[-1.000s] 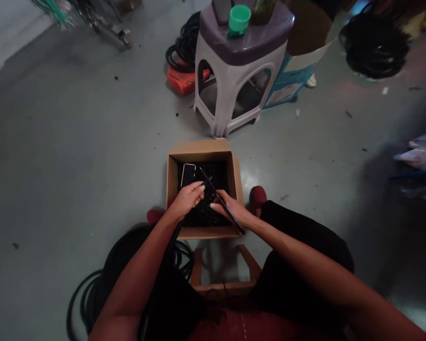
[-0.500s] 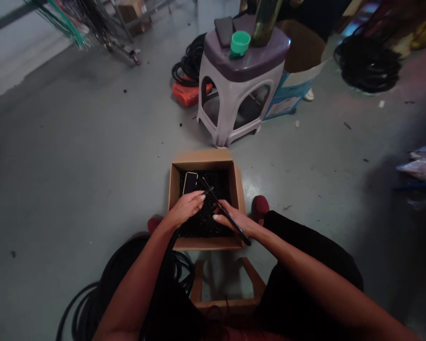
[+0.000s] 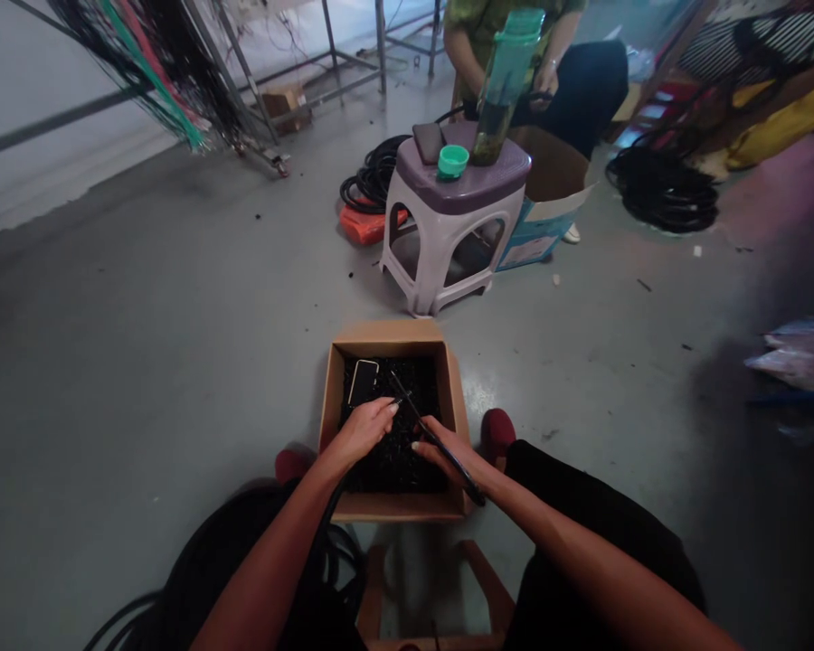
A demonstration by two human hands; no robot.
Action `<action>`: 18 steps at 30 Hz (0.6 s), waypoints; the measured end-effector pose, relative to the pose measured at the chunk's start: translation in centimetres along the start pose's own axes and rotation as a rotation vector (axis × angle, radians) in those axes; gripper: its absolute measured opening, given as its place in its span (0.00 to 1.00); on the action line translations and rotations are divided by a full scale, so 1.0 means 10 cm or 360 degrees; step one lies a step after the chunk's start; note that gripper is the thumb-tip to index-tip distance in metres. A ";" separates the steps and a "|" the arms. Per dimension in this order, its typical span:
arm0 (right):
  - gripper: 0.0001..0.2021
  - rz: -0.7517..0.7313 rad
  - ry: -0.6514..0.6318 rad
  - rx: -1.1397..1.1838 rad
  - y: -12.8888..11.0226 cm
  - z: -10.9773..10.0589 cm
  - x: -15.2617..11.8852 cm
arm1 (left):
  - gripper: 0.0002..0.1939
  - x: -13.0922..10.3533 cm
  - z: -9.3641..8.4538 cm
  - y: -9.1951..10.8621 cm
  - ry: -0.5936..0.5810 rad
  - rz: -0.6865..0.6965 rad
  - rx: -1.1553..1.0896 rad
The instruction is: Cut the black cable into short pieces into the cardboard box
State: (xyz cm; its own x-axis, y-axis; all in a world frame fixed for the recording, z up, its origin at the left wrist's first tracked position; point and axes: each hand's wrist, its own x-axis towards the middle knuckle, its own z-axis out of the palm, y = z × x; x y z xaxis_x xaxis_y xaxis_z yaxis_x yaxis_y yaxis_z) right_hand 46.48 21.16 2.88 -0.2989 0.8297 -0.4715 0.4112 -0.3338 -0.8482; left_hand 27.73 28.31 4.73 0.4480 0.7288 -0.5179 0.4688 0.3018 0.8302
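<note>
Black tool (image 3: 440, 445), indistinct, cable (image 3: 400, 400) half-hidden by left fingers (image 3: 382, 412)

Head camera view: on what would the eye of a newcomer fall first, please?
Probably on the open cardboard box, above which the left hand holds a thin dark piece close to the long dark tool in the right hand. A pale-edged, phone-like object lies at the box's far left. Beyond the box, a purple-topped stool bears a bright green cap and a tall bottle.
</note>
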 end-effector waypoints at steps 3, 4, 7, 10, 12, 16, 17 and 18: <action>0.11 -0.0032 0.0041 -0.0061 0.04 0.01 0.02 | 0.20 0.00 0.01 0.01 0.0020 -0.0005 0.0013; 0.11 -0.0050 0.0050 -0.0081 0.06 0.01 0.02 | 0.20 -0.01 0.01 0.01 0.0025 -0.0002 0.0023; 0.10 -0.0059 0.0053 -0.0095 0.08 0.02 0.03 | 0.21 -0.01 0.01 0.03 0.0021 -0.0007 0.0033; 0.10 -0.0018 0.0061 -0.0074 0.06 0.02 0.03 | 0.22 -0.01 0.01 0.06 0.0018 -0.0043 0.0009; 0.10 -0.0001 0.0061 -0.0070 0.05 0.02 0.02 | 0.22 -0.01 0.01 0.07 0.0033 -0.0051 0.0008; 0.09 -0.0005 0.0068 -0.0067 0.08 0.01 0.01 | 0.22 0.00 0.02 0.08 0.0061 -0.0030 0.0092; 0.09 -0.0005 0.0073 -0.0057 0.09 0.01 0.01 | 0.23 0.00 0.03 0.08 0.0070 -0.0025 0.0119; 0.09 -0.0010 0.0070 -0.0043 0.10 0.01 0.00 | 0.24 0.01 0.03 0.09 0.0080 -0.0019 0.0146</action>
State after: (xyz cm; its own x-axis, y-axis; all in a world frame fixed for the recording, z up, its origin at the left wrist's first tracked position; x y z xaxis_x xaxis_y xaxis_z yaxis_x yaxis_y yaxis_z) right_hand 46.82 20.84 2.04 -0.2634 0.8509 -0.4546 0.4327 -0.3169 -0.8440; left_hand 28.40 28.43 5.35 0.4043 0.7561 -0.5147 0.5427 0.2547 0.8004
